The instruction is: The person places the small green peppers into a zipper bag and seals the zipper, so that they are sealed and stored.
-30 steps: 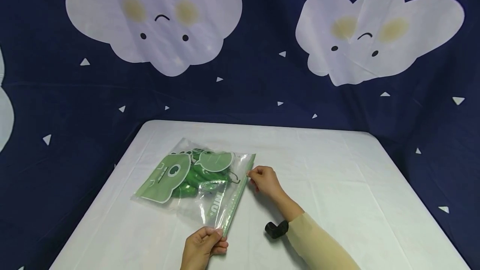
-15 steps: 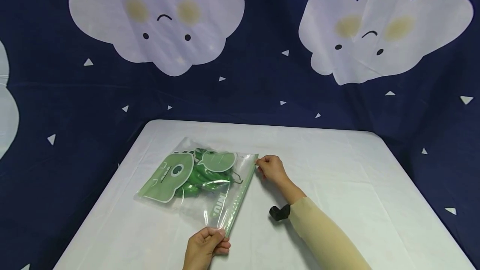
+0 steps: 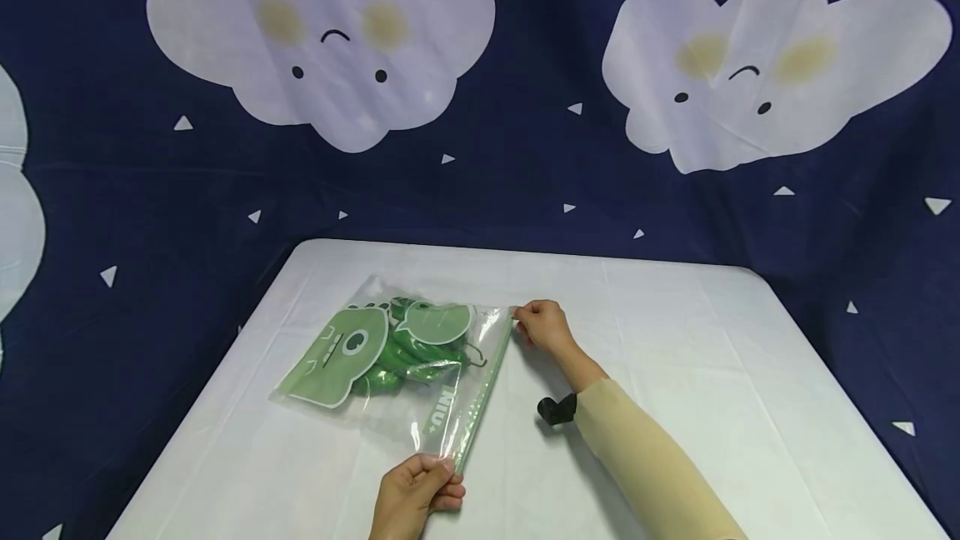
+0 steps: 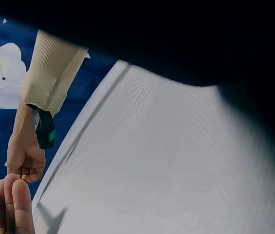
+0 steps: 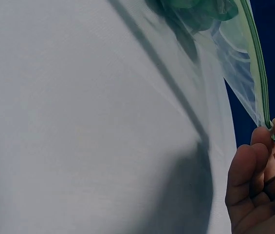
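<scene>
A clear zip bag [image 3: 390, 423] printed with green cartoon shapes lies on the white table, slanted across its left half. Glossy green peppers [image 3: 408, 357] with thin curved stems are inside. My left hand [image 3: 412, 494] pinches the near corner of the bag's green zip strip [image 3: 486, 390]. At the far end of that strip, my right hand [image 3: 545, 326] pinches the edge between thumb and fingers. The right wrist view shows a small pale slider [image 5: 270, 127] there, partly covered by the fingertips. Only the left hand's fingers [image 4: 23, 202] appear in the left wrist view.
The white-covered table [image 3: 660, 357] extends to the right of the bag. Behind it hangs a dark blue cloth [image 3: 525, 157] with clouds and triangles. A black camera mount [image 3: 557, 411] sits on the right wrist, below a beige sleeve [image 3: 645, 448].
My right hand has slid along the zip strip, away from me, up to its far corner. The left hand keeps its pinch on the near corner, and the view has shifted slightly.
</scene>
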A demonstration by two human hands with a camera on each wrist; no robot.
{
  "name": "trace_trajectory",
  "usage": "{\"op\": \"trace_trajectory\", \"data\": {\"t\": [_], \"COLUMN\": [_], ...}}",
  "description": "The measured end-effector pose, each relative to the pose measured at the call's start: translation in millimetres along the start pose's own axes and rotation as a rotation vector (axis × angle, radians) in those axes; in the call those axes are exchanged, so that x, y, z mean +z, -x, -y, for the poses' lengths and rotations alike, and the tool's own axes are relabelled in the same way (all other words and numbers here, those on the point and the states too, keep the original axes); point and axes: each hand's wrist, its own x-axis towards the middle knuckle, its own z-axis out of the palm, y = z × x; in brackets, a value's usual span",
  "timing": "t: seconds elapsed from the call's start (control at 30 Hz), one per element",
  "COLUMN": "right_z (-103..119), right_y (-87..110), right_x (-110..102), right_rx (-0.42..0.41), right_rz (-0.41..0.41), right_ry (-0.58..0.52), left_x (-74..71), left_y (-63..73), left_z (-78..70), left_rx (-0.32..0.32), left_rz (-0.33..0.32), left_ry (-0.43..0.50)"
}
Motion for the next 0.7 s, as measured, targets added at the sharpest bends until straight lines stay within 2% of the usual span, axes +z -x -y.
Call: {"op": "trace_trajectory", "data": {"t": [0.4,0.57,0.7], "right_z": [-1,-1,1], "right_y": [-12.0,-19.6,-23.6], "right_x": [0,-1,0], "right_rx": [0.061,0.053,0.045], "right_rz": [0.011,0.009,0.019], "right_ry": [-0.028,-0.026,-0.037], "left_x": [-2.2,-0.1,3.5], "left_y": [2.9,5.9,7.1], "left_z": [2.8,-3.8,-17.6], "left_rx": [-0.049,-0.025,0.039], "left_rz": [0.122,0.135,0.128], "left_ry": [0.032,-0.017,-0.077]}}
